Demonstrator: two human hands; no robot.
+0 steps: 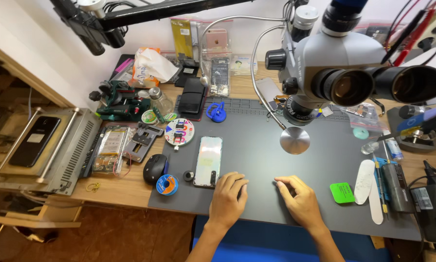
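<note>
Phone [209, 160] face up on grey mat [257, 155], just beside left hand [227, 199]. Left hand palm down, fingers curled, empty. Right hand [299, 200] likewise flat, loosely open, empty. Microscope [344, 68] above; green pad [342, 192] rightward on worktop [116, 187].

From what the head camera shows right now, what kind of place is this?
Most likely a phone repair bench. A grey stereo microscope hangs over a dark grey rubber work mat, a smartphone with a shiny iridescent back lies beside the left hand, and an opened phone rests on the wooden desk.
</note>
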